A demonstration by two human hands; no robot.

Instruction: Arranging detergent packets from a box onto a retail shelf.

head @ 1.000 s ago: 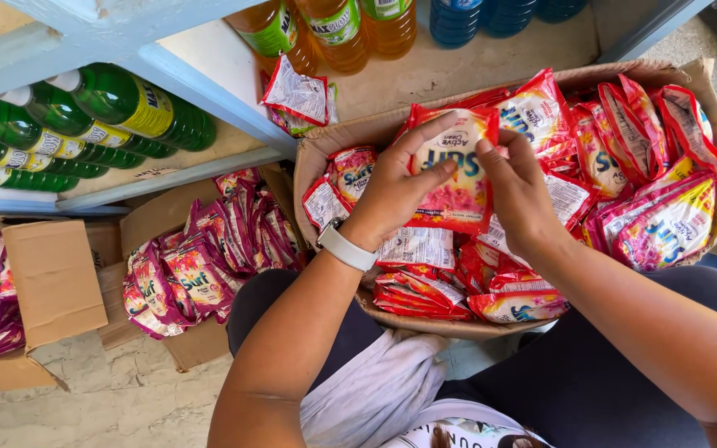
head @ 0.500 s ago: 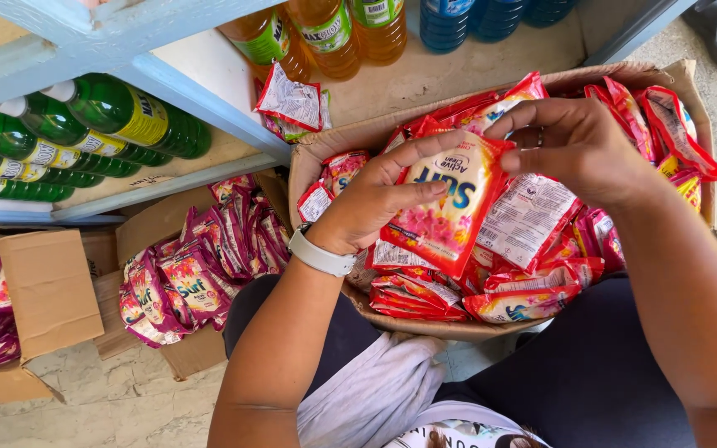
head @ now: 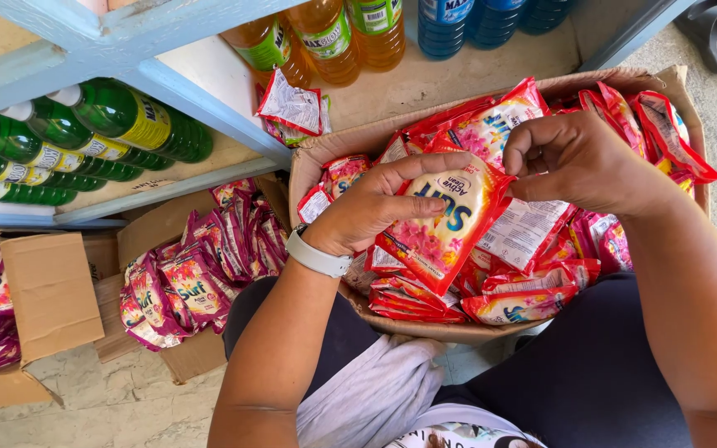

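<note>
Blue shelf (head: pixel 209 99) above stone floor (head: pixel 118 406)

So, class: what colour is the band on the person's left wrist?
White, clearest in the head view: wristband on the left hand.

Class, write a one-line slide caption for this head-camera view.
Left hand and right hand hold a red sachet over a cardboard box full of sachets, beside shelves of bottles.

A glossy red plastic-film sachet (head: pixel 446 228) is seen above a matt brown corrugated cardboard box (head: pixel 325 153); smooth clear plastic bottles (head: pixel 325 37) are shelved.
</note>
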